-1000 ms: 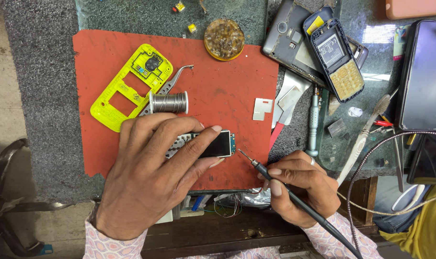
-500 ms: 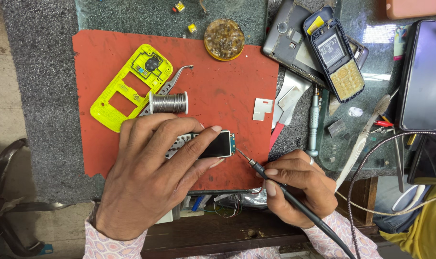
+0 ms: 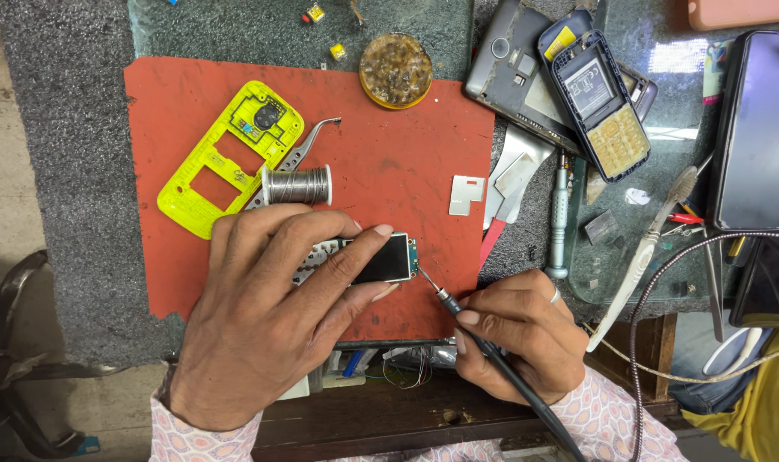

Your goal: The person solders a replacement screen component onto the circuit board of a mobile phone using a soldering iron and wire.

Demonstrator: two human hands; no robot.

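My left hand (image 3: 270, 299) presses a small phone circuit board with a dark screen (image 3: 381, 258) flat on the red mat (image 3: 389, 145), thumb and forefinger pinching its edges. In my right hand (image 3: 518, 329) I grip a soldering iron (image 3: 484, 342) like a pen. Its thin tip touches the right end of the board. The iron's black cable runs off the lower edge.
On the mat lie a yellow phone frame (image 3: 227, 158), a solder spool (image 3: 297, 184), tweezers (image 3: 308, 141) and a small metal shield (image 3: 465, 193). A round flux tin (image 3: 395, 70) sits at the back. Opened phones (image 3: 595, 94), a screwdriver (image 3: 561, 214) and a toothbrush (image 3: 642, 257) crowd the right.
The iron's tip has crept slightly closer to the board's right end. My left hand and the board stay put.
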